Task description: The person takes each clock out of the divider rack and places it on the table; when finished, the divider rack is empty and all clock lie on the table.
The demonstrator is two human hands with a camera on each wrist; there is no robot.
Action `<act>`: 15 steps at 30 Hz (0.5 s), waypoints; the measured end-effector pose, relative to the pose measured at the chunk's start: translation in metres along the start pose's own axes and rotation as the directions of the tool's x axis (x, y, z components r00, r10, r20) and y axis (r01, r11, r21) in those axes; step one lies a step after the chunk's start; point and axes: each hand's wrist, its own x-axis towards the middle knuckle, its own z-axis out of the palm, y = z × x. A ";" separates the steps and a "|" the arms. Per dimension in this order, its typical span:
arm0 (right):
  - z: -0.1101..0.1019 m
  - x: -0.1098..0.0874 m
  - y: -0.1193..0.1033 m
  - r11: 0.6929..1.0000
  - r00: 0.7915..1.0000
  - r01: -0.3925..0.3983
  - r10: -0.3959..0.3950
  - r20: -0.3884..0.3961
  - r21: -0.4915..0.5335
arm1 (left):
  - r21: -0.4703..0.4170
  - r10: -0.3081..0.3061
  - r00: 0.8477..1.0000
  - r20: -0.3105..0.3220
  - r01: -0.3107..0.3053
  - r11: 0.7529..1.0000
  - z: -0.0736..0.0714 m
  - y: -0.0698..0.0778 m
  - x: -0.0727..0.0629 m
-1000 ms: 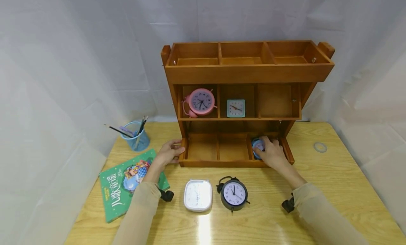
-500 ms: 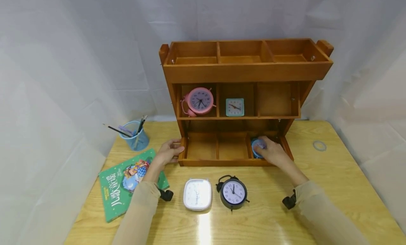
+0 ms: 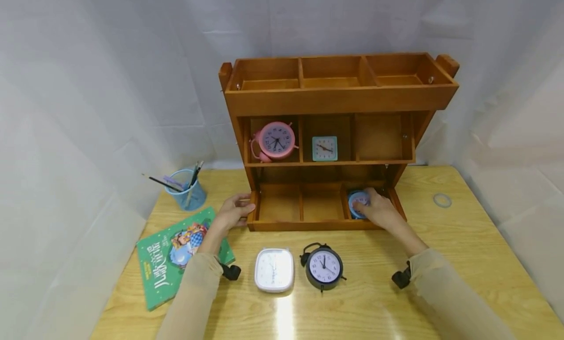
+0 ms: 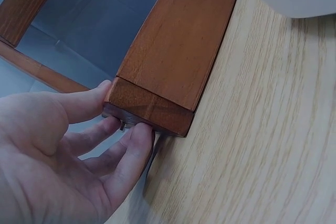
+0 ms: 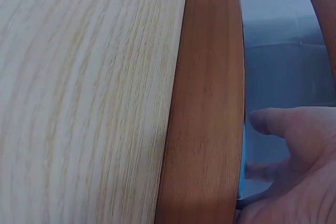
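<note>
In the head view, a blue round clock [image 3: 357, 199] sits in the right compartment of the bottom tier of a brown wooden shelf [image 3: 317, 226]. My right hand [image 3: 382, 212] holds that clock, thumb over its face and fingers behind its top right side. Only a thin blue strip of the clock [image 5: 242, 166] shows past the front board in the right wrist view. My left hand [image 3: 232, 211] grips the shelf's front left corner. Seen from the left wrist, its thumb lies at the upper edge of the wooden end [image 4: 149, 106] and its fingertips press against the end face.
On the middle tier stand a pink alarm clock [image 3: 276, 140] and a small mint square clock [image 3: 324, 148]. A white square clock [image 3: 274, 270] and a black twin-bell clock [image 3: 323, 267] lie before the shelf. Left are a green book [image 3: 165, 266] and pen cup [image 3: 190, 197]; right, a clear ring [image 3: 442, 200].
My right hand has shifted slightly to the right on the blue clock, and more of its face shows. My left hand keeps its grip on the corner. The head view has moved a little.
</note>
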 end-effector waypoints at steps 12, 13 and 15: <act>-0.005 -0.004 0.000 1.000 0.999 0.021 -0.021 -0.031 -0.001 | 0.003 0.000 1.000 -0.014 0.000 1.000 -0.001 -0.003 0.001; -0.005 -0.005 -0.001 1.000 0.999 0.023 -0.024 -0.035 -0.011 | 0.003 0.001 1.000 -0.013 -0.001 1.000 0.000 -0.002 0.001; -0.006 -0.007 -0.003 0.999 0.998 0.029 -0.031 -0.052 -0.036 | 0.000 0.001 1.000 -0.011 -0.001 1.000 0.000 -0.002 0.000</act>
